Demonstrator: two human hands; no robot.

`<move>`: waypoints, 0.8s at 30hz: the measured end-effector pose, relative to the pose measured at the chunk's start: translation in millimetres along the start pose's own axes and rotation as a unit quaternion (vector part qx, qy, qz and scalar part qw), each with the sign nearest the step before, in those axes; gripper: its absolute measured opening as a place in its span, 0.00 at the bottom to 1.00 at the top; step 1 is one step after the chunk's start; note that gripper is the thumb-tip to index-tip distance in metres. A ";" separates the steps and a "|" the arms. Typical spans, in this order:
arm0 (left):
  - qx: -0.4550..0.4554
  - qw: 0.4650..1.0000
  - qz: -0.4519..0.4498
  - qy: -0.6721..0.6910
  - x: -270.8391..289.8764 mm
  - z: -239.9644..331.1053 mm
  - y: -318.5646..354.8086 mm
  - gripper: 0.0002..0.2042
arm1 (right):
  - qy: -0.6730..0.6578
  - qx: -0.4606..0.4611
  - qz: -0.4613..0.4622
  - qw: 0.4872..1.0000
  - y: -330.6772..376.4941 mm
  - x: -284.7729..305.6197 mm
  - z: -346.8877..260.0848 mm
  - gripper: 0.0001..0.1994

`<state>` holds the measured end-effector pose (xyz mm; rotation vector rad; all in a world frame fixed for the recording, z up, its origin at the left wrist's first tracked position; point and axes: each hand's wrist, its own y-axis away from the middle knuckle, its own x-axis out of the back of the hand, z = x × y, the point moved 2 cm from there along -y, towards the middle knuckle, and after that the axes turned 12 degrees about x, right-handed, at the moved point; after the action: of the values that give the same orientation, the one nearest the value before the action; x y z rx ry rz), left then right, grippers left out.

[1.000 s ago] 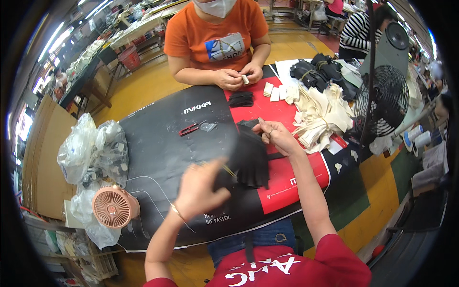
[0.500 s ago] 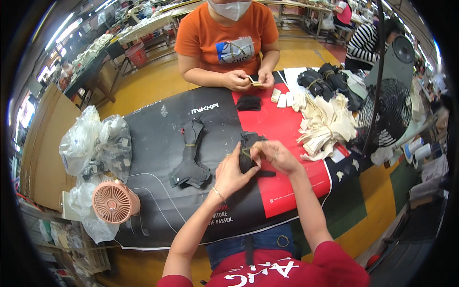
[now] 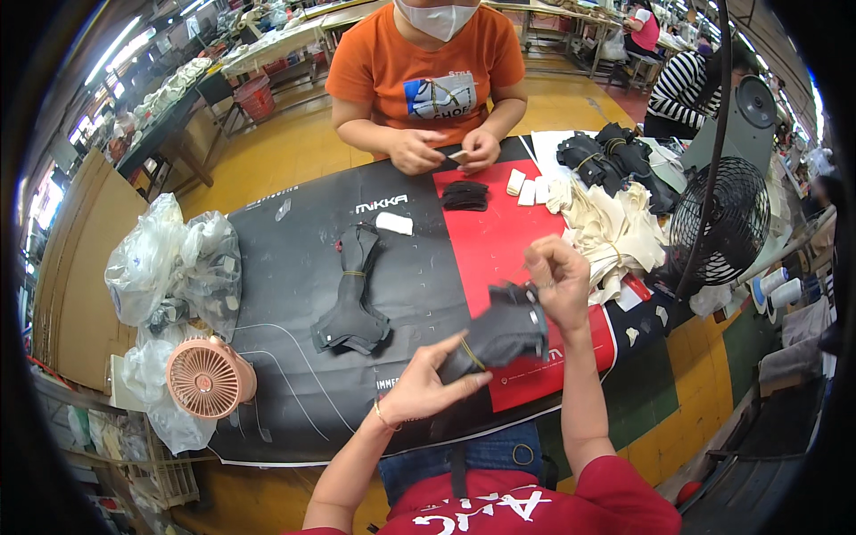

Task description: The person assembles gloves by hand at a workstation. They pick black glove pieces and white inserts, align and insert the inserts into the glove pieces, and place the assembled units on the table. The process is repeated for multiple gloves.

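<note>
1. The stack of dark grey fabric pieces point(image 3: 499, 332) is held up over the near edge of the black-and-red table mat point(image 3: 294, 294), where the red panel meets the black. A yellow rubber band crosses its lower left end.

2. The left hand point(image 3: 426, 385) pinches that banded end between thumb and fingers. The right hand point(image 3: 559, 283) is closed on the upper right end. The two hands are apart, with the stack spanning between them.

3. Handling, as a judgement: the pieces look light, soft and floppy, sagging between the hands. They are not fragile and not slippery, but loose layers could fan out. The banded end seems the safest hold, with the other hand supporting the free end.

4. Counts:
   - One banded bundle of the same dark pieces point(image 3: 350, 292) lies on the mat, left of the held stack.
   - One small black pile point(image 3: 465, 195) sits at the far end of the red panel.
   - Three small cream blocks point(image 3: 528, 188) lie just right of that pile, and one white block point(image 3: 393, 223) lies to its left.
   - One pink desk fan point(image 3: 203, 377) stands at the mat's left edge.
   - One black fan point(image 3: 719, 220) stands at its right.

5. A person in an orange shirt point(image 3: 426, 67) works across the mat, both hands together on a small piece.
</note>
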<state>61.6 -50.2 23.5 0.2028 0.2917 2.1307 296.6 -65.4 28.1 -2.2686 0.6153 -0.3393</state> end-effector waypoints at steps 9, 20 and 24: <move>-0.063 0.985 0.113 -0.113 13.0 -11.2 24.1 0.32 | 0.188 -0.037 -0.222 0.956 -16.8 23.4 7.3 0.12; 0.080 0.983 0.165 0.022 5.7 -36.9 27.6 0.39 | 0.369 -0.058 -0.236 0.897 0.6 22.2 42.5 0.12; 0.009 0.976 0.216 -0.014 2.4 -45.9 21.9 0.41 | 0.452 -0.070 -0.180 0.871 -0.5 15.7 23.7 0.12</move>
<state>31.1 -65.6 -14.1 0.3299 0.2683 2.5532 319.9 -59.1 13.0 -2.2684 0.6620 -1.6450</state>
